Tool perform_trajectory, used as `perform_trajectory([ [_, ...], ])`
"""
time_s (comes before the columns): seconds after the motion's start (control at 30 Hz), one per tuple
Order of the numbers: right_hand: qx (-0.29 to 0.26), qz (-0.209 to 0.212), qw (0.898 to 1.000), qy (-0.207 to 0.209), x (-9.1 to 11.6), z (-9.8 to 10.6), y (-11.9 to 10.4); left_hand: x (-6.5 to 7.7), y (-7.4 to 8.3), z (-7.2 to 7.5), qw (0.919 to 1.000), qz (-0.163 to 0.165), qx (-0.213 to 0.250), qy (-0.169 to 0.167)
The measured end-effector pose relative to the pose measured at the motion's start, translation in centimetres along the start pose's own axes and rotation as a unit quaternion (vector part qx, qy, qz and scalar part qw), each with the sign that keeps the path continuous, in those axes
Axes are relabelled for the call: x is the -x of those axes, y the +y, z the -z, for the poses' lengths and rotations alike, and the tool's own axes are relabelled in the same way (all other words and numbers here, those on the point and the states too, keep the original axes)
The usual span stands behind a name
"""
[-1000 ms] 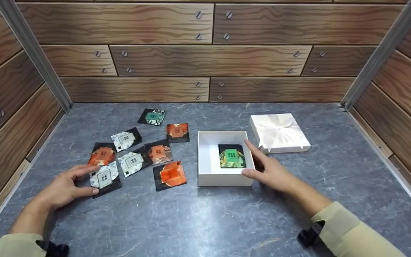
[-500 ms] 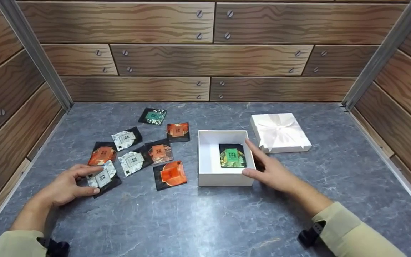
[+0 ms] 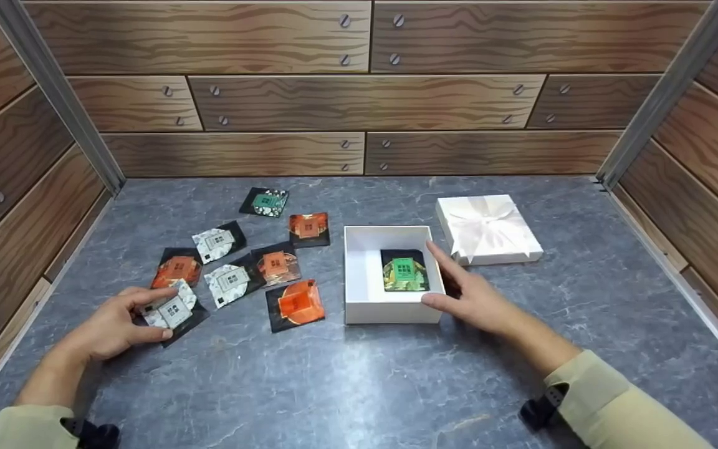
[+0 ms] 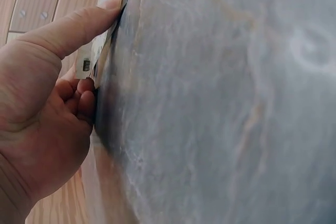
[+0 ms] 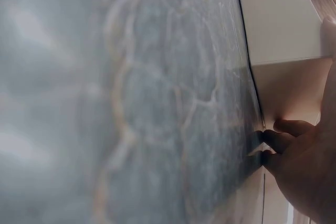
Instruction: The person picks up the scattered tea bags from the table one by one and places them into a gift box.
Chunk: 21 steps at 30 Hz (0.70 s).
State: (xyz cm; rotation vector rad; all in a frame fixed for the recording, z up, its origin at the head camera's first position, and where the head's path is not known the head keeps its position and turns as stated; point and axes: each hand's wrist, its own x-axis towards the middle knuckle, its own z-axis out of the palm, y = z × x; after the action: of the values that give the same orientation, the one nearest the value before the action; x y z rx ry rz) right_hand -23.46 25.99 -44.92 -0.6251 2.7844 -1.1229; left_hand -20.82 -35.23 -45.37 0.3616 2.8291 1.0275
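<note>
In the head view, my left hand point(image 3: 113, 324) pinches a white-and-black square sachet point(image 3: 175, 313) on the table at the left. The left wrist view shows the thumb on its face and the other fingers curled at its edge; the sachet point(image 4: 97, 51) stands slightly off the table there. My right hand point(image 3: 480, 302) holds the right wall of an open white gift box point(image 3: 392, 313), thumb at the front corner and index finger along the rim. Inside the box lies one green-and-black sachet point(image 3: 404, 271), flat on the bottom.
Several sachets lie left of the box: orange point(image 3: 296, 305), white point(image 3: 231, 282) and dark green point(image 3: 265, 202) ones among them. A white lid with a ribbon bow point(image 3: 488, 229) sits behind my right hand. Wood-patterned walls point(image 3: 359, 103) enclose the grey marbled table point(image 3: 309, 386).
The white-and-black sachet has turned and slid left, deeper between my left thumb and fingers. My right hand and the box have stayed in place.
</note>
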Motion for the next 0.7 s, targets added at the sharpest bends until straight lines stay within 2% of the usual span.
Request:
perform_trajectory([
  [0.13,0.002,0.0,1.0,0.002,0.0,0.0,0.0,0.1,0.0,0.1,1.0,0.003,-0.006,0.007],
  [0.23,-0.003,0.0,1.0,0.001,0.1,-0.1,0.0,0.2,0.0,0.2,0.9993,0.015,0.032,0.01],
  [0.37,-0.005,0.0,1.0,-0.001,0.1,-0.2,-0.2,0.6,-0.1,0.3,0.9938,0.028,0.108,0.005],
  [0.47,-0.002,0.001,1.0,-0.001,0.0,-0.3,-0.1,0.7,0.2,0.4,0.9932,0.024,0.113,0.016],
  [0.6,0.001,0.003,1.0,0.002,0.0,-0.2,0.0,0.6,1.2,0.8,0.9939,0.018,0.104,0.033],
  [0.7,0.002,0.002,1.0,0.003,0.1,-0.2,0.1,0.5,2.6,1.4,0.9915,0.016,0.123,0.041],
])
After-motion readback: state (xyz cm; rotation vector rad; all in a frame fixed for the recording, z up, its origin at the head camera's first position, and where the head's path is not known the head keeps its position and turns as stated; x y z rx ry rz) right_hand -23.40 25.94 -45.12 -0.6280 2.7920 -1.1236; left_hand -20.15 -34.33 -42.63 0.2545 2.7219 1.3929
